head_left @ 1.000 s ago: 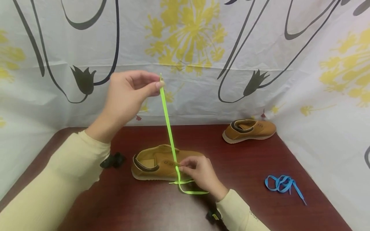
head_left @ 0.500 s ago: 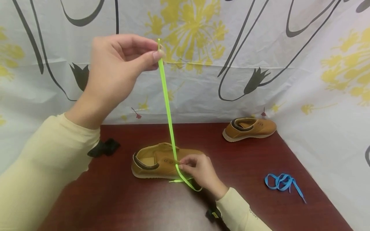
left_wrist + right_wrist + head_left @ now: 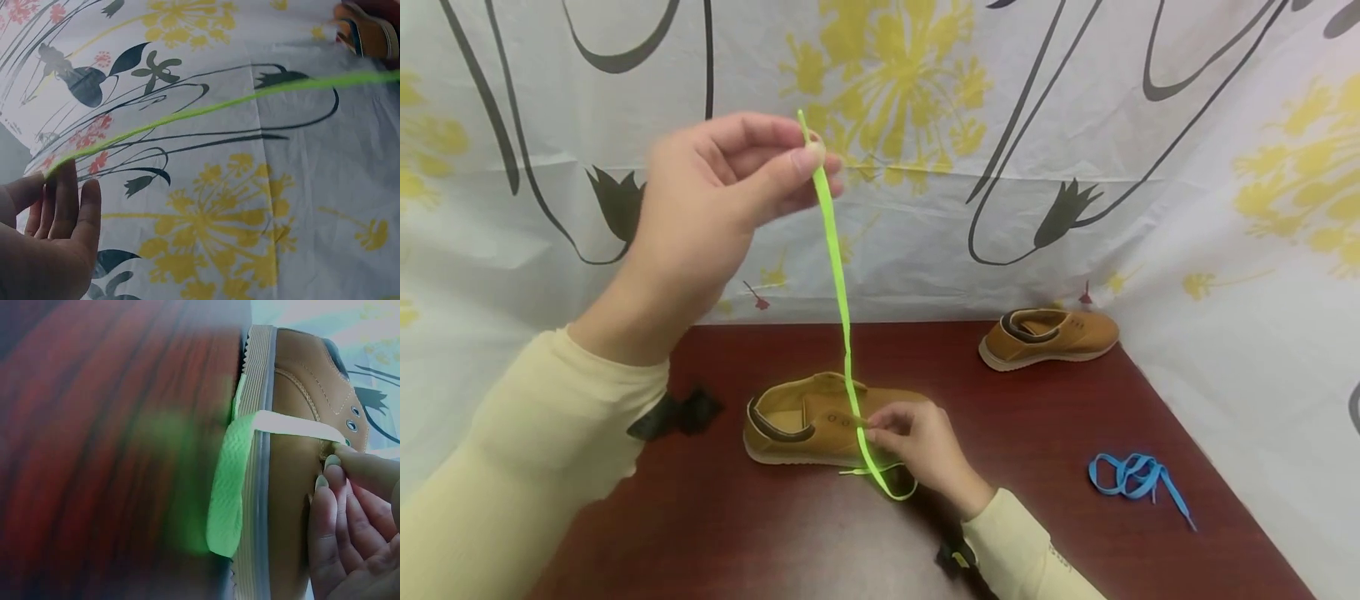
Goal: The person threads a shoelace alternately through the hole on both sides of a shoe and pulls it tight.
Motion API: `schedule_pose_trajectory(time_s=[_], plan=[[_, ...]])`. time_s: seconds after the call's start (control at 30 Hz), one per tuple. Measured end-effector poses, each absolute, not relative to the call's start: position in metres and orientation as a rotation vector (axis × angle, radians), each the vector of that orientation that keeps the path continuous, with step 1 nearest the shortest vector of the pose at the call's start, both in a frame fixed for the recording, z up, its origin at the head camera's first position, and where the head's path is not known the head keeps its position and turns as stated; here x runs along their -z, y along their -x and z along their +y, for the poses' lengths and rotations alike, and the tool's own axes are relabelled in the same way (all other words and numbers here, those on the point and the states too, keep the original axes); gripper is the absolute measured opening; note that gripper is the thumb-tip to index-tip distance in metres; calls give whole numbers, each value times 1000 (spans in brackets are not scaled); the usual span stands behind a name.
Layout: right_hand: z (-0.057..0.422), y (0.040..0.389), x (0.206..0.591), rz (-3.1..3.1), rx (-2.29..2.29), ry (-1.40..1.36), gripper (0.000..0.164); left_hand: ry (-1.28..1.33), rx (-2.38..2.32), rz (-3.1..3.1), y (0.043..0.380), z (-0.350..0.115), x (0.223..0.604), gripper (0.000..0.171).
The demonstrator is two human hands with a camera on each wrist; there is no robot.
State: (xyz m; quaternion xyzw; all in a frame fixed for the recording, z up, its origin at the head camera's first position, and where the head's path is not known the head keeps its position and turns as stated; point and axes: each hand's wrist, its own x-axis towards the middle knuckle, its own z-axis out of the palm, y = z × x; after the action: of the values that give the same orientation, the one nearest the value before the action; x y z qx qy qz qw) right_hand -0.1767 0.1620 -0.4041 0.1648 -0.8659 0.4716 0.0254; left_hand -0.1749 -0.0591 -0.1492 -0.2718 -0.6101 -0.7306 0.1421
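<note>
A neon green shoelace [image 3: 837, 258] hangs from my raised left hand [image 3: 700, 196], pinched near its tip between thumb and forefinger. From there it runs down, nearly straight, to an eyelet of the tan shoe [image 3: 775, 450] lying on the table with its toe to the right. My right hand [image 3: 921, 446] pinches the shoe's eyelet flap beside that hole. In the right wrist view the green lace [image 3: 228, 481] loops over the shoe's side and sole edge and enters the eyelet close to my fingertips [image 3: 333, 460]. A loose lace end lies by the sole.
A second tan shoe [image 3: 1048, 340], without a lace, stands at the table's back right. Coiled blue shoelace [image 3: 1138, 477] lies to the right on the dark red table [image 3: 760, 533]. A patterned white curtain [image 3: 910, 250] closes in the back and sides.
My left hand rose, pulling more green lace up through the eyelet, then dipped slightly. The slack loop beside the shoe has shrunk. My right hand has stayed at the flap.
</note>
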Motion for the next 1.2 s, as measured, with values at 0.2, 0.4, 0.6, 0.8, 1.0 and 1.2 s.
schedule_pose_trajectory(time_s=[0.2, 0.4, 0.6, 0.8, 1.0, 1.2], plan=[[170, 184, 392, -2773, -1550, -603, 9, 707, 2215, -1838, 173, -61, 176, 11], [173, 203, 370, -2715, -1598, -640, 12, 649, 2061, -2072, 174, -58, 211, 15], [171, 218, 352, -2611, -1707, -593, 13, 594, 1978, -2258, 176, -45, 249, 16], [166, 226, 348, -2630, -1569, -577, 11, 556, 1978, -2336, 187, -27, 288, 16], [162, 233, 358, -2738, -1304, -600, 10, 418, 1773, -2505, 200, -19, 323, 13], [162, 238, 371, -2805, -1303, -640, 16, 316, 1598, -2625, 206, -17, 350, 11]])
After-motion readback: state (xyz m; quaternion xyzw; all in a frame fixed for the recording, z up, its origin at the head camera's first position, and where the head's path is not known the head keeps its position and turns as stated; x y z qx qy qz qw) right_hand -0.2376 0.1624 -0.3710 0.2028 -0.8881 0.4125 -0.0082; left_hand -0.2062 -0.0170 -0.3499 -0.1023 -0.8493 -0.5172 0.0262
